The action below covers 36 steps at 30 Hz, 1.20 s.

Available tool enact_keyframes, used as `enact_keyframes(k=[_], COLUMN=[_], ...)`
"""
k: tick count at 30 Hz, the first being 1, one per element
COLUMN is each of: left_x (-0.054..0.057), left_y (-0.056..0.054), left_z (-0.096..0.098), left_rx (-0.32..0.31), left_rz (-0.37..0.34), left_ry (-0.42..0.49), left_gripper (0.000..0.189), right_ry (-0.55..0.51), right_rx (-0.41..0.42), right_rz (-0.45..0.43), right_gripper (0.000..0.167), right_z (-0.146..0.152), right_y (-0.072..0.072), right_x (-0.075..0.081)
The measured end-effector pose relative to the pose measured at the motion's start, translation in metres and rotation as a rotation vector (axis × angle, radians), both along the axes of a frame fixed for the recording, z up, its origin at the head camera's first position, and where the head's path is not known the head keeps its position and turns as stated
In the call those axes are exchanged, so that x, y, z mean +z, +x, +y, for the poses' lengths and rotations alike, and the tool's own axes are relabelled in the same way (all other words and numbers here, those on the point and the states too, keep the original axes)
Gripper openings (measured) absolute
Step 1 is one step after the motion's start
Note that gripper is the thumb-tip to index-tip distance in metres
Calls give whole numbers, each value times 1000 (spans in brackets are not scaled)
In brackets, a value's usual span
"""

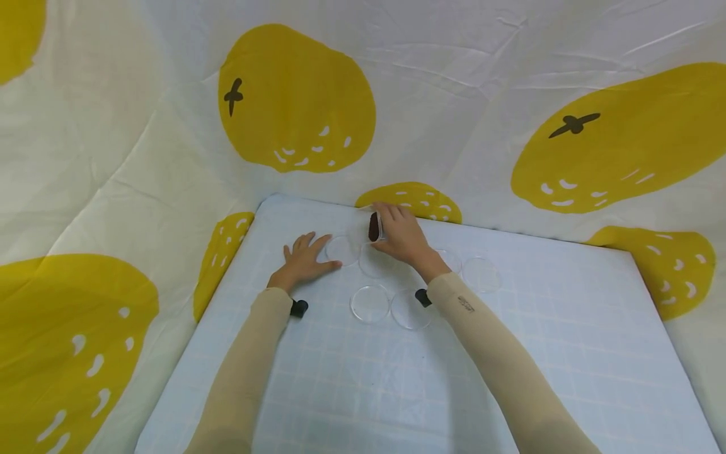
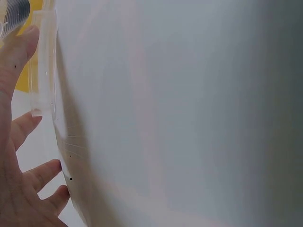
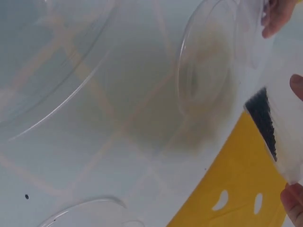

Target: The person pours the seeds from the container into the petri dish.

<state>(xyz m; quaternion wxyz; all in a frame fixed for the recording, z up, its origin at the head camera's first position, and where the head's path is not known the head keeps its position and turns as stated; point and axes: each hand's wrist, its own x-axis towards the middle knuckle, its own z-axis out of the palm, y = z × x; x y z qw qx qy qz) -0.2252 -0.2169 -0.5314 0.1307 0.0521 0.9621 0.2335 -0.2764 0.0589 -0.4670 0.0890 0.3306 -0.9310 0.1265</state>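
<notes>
Container [image 1: 374,227], dark matter inside, is tilted beyond and to the right of the leftmost dish [image 1: 343,251], pinched by the right hand [image 1: 401,233]. The left hand [image 1: 304,261], fingers spread, touches that dish from its left. Other dishes [image 1: 370,304] lie to its right.

Soft light, faint shadows, hazy wrist views

Dishes [image 1: 370,304] clear, smooth, glossy plastic — dark fill [image 3: 262,120] rough; sleeves [image 1: 482,334] matt cloth — wall sheet [image 1: 431,126] faintly glossy.
</notes>
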Motion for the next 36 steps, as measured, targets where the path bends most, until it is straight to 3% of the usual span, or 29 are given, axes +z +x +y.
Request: enact_keyframes(k=[16,26,36], left_x=[-2,3,6], left_y=[0,3,4], left_z=[-1,0,2], left_rx=[-6,-1,4], left_rz=[12,4,6], left_ry=[3,8,14], left_gripper=[93,91,88], right_ry=[45,87,102], right_rx=[34,41,83], right_rz=[71,114,226], right_gripper=[92,92,83], right_z=[-11,-20,-25], right_y=[1,2,3], right_x=[3,2,-2])
